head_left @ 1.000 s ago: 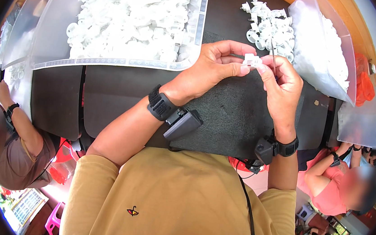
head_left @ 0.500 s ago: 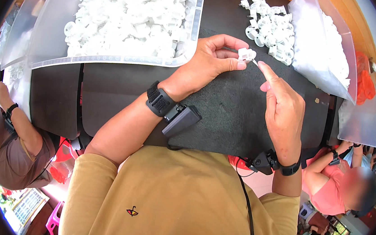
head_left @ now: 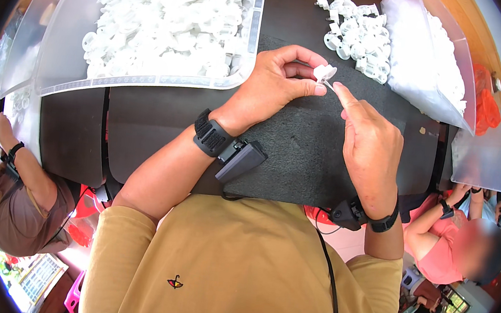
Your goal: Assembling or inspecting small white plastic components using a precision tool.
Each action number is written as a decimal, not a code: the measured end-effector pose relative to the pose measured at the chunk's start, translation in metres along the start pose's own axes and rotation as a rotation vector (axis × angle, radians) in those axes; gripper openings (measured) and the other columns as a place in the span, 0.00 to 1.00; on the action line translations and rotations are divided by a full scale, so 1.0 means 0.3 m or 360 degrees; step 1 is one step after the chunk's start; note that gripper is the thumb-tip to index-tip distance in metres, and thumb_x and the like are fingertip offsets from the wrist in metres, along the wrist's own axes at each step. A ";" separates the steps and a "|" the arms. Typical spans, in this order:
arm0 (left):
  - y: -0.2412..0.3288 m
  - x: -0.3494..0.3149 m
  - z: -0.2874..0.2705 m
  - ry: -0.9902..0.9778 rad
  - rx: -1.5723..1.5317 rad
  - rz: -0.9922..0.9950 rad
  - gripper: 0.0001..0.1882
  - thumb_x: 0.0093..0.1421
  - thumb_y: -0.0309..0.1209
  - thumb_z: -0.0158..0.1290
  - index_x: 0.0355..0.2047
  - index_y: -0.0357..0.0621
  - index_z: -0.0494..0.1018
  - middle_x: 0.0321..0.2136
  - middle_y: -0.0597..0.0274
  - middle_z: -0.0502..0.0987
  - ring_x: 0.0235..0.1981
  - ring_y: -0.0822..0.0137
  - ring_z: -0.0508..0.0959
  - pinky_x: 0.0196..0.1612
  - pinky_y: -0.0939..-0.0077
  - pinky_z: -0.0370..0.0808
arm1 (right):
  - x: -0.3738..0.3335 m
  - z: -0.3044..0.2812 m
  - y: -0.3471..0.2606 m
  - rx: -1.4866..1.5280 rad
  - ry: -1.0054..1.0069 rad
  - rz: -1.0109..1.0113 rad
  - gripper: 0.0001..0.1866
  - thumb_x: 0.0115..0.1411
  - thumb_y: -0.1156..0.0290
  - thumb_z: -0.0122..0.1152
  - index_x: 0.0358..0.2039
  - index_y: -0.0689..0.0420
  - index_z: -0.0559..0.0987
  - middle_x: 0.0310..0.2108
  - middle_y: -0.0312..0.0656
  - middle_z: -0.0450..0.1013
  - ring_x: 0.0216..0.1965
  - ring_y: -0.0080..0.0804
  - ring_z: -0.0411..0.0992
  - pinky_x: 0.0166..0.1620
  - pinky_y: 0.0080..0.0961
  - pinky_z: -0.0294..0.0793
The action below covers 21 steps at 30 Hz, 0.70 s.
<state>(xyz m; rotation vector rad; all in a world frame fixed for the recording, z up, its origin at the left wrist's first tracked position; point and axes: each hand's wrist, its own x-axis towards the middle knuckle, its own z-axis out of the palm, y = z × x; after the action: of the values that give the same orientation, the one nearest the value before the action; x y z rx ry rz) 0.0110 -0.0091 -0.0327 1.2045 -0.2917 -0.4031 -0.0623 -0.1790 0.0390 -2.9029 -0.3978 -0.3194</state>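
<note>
Fingers (head_left: pixel 299 54): left hand (head_left: pixel 263 88) clamped on white part (head_left: pixel 324 72) | right hand (head_left: pixel 375 150) clamped on thin tool (head_left: pixel 329 86)

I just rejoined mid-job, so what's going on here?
A person's left hand pinches a small white plastic part. The right hand holds a thin, pale, rod-like tool, its end at that part. At upper left, a translucent plastic bin is heaped with white plastic pieces; a loose pile of small white plastic pieces lies at upper right.

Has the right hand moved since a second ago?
Yes: the right hand has drawn back toward the near side, farther from the loose pile of white parts.
</note>
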 end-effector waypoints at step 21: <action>-0.012 0.000 0.002 0.0030 -0.0080 -0.0026 0.16 0.51 0.18 0.61 0.41 0.35 0.73 0.38 0.60 0.78 0.41 0.72 0.78 0.45 0.79 0.76 | 0.019 -0.031 -0.034 -0.0395 -0.0088 -0.0047 0.22 0.50 0.76 0.56 0.47 0.50 0.78 0.22 0.35 0.71 0.23 0.32 0.73 0.24 0.30 0.73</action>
<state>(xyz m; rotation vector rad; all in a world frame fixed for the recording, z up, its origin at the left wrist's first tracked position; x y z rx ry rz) 0.0102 -0.0108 -0.0358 1.1618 -0.2542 -0.4110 -0.0617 -0.1699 0.0508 -3.1567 -0.4387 -0.3144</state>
